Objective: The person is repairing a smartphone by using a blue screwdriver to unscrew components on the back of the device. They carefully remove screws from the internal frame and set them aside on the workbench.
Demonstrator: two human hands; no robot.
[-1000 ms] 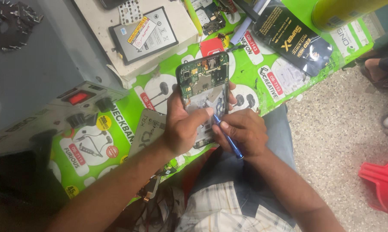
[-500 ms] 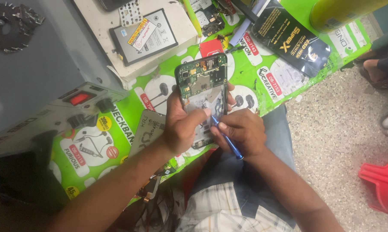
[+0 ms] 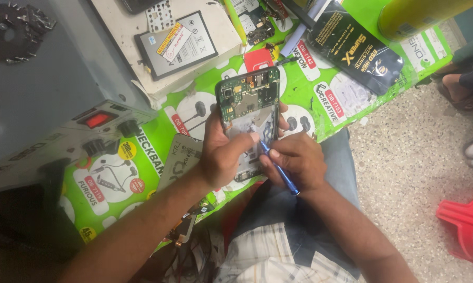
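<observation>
An opened phone (image 3: 249,99) with its back removed shows a green circuit board at its top. My left hand (image 3: 223,152) grips the phone from the left, thumb lying across its middle. My right hand (image 3: 294,160) holds a blue-handled tool (image 3: 279,170) like a pen. The tool's tip touches the inside of the phone just below the circuit board. The phone is held above the green printed table cover (image 3: 110,178), over my lap.
A grey machine (image 3: 42,94) with a red switch stands at the left. A flat battery (image 3: 176,44) lies on a white box behind the phone, a loose phone back cover (image 3: 179,160) beside my left wrist. A black packet (image 3: 354,52) lies at right, a red object (image 3: 464,225) on the floor.
Both hands and the phone stay nearly still. The tool's tip has shifted only slightly inside the phone.
</observation>
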